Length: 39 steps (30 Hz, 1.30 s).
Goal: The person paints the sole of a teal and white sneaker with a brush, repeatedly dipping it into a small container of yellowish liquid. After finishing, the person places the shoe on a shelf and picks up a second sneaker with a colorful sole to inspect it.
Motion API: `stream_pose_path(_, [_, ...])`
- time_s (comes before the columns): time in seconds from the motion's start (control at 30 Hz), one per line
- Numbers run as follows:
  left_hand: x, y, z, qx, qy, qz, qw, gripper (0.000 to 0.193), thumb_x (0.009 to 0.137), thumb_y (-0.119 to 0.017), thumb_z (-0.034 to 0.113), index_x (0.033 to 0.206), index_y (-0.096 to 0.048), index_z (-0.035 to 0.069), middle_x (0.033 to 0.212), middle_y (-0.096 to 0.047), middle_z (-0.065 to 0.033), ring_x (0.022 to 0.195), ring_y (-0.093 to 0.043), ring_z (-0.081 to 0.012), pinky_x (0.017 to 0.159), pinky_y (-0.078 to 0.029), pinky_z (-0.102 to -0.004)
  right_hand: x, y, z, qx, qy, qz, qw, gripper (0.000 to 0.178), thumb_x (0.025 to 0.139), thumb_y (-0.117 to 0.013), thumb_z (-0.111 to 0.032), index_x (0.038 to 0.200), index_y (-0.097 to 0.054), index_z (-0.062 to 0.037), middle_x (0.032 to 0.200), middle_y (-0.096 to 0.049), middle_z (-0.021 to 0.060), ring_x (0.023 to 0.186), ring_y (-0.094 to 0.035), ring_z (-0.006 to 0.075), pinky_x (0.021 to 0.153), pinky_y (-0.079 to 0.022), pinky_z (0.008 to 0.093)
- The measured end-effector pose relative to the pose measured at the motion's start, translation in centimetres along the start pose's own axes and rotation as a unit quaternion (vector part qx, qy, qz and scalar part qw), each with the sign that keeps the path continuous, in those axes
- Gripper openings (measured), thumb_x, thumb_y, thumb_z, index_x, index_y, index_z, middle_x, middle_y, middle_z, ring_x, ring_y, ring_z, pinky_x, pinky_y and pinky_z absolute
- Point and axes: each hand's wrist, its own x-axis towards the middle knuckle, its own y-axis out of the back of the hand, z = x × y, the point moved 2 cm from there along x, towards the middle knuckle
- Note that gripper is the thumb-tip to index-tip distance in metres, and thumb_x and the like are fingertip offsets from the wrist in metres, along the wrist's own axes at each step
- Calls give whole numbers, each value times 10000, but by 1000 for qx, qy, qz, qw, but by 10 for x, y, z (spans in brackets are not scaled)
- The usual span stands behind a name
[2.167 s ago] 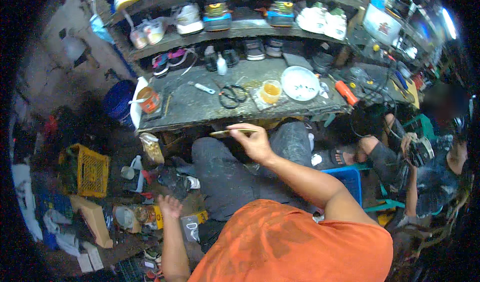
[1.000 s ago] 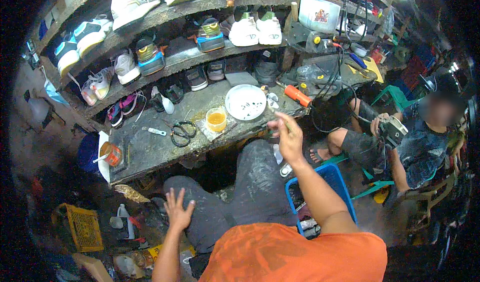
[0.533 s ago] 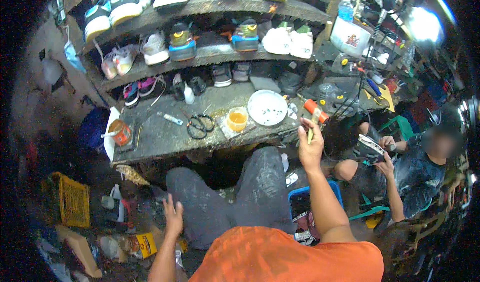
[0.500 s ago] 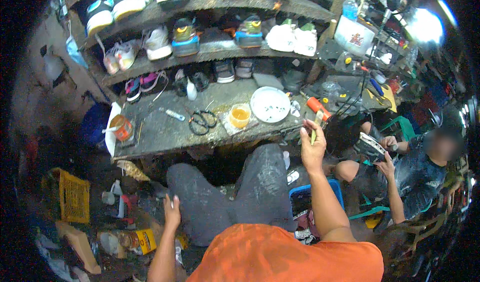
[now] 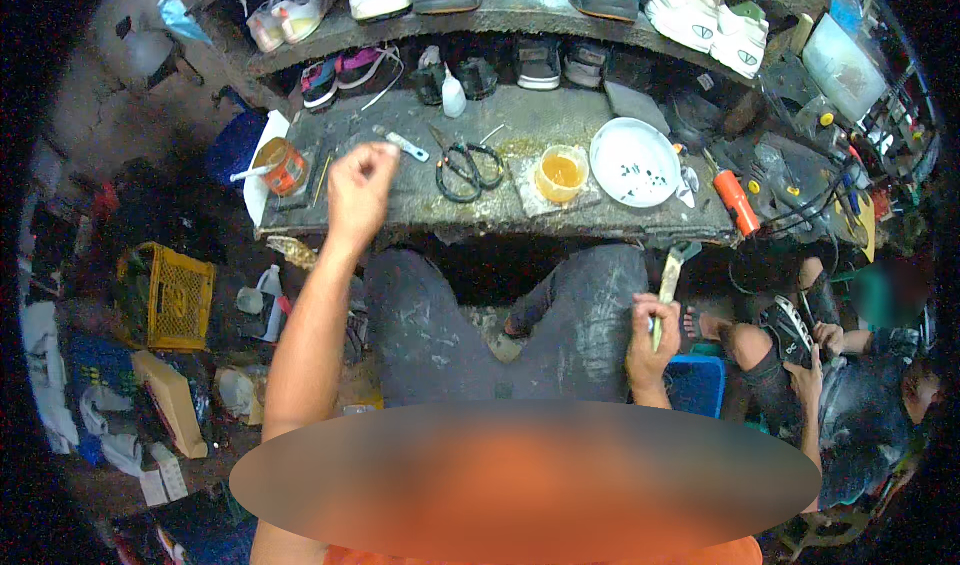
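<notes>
Left forearm (image 5: 312, 340) stretched forward, left grip (image 5: 358, 193) loosely curled, right grip (image 5: 651, 345) closed beside the right thigh (image 5: 600, 310)

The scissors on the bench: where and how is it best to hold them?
Probably by the black handle loops of the scissors, from the near side of the bench and above: the loops lie closest to that edge, while the blades point away and leftward.

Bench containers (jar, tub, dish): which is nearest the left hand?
The orange jar, just left of the left hand; the amber-filled tub and white dish sit farther off to the right.
</notes>
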Motion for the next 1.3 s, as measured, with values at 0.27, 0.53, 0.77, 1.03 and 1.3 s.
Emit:
stream_pose_path(0.27, [89,-75,-28,195,30,-68,978,418,809,-792,376,954,-706,-7,864,-730,-185,850,-723,-297,773,-552,-403,-10,-11,4,-40,-14,0,999,58,977,-574,-59,976,-615,-17,985,-712,143,936,-606,242,930,-430,371])
stream_pose_path(0.53, [108,-97,-40,225,75,-58,970,386,805,-750,414,927,-733,49,891,-723,-214,894,-700,-407,798,-548,-495,-20,3,-5,-44,-53,-4,998,88,963,-555,-25,1025,-618,-18,1032,-716,146,982,-630,268,999,-409,403])
stream_pose_path(0.77, [94,19,-100,341,94,38,935,411,808,-748,390,903,-735,-10,872,-713,-251,868,-706,-414,782,-550,-489,-35,-10,-21,-52,-31,-3,998,122,1009,-510,-69,1027,-604,7,1062,-674,175,897,-626,206,778,-520,300])
stream_pose_path(1.03, [69,15,-106,291,119,87,945,535,851,-763,407,1070,-671,-72,691,-713,-146,542,-663,-204,550,-528,-359,-17,-61,-26,104,-5,-75,992,75,955,-577,-43,949,-640,-3,946,-725,152,834,-664,243,849,-479,371])
stream_pose_path(1.3, [60,-120,-9,90,-34,-30,995,525,877,-760,257,1260,-601,-65,987,-688,-123,900,-640,-167,847,-520,-314,-14,-59,-3,114,-22,-49,992,146,877,-633,62,1010,-603,7,993,-704,179,922,-663,274,838,-518,375])
